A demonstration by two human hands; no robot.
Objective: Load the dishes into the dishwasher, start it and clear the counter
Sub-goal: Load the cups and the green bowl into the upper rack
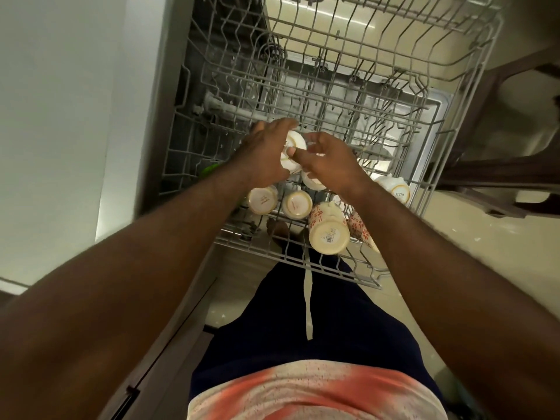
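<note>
Ceramic cup [295,144], bottom-up over mid rack [303,265], behind loaded mugs [328,234]. Left hand [266,156] wraps its side; right hand [328,163] pinches it, thumb on wall. Likely light, stiff, glaze-slick, chippable; grip the wall, not the rim.

I'm getting a dim, yellowish picture here. A streak of glare sits on the floor [330,24] up top, shining between the rack [394,95] wires. The wall [54,116] at left is the brightest patch, pale and flat. The forearms [121,298] go dark and soft toward the bottom corners, stretched wide by the lens, and straight edges bow near the borders. The left hand [266,153] smears slightly at its fingertips [259,126]; the mug [328,234] base label reads fairly sharp.
</note>
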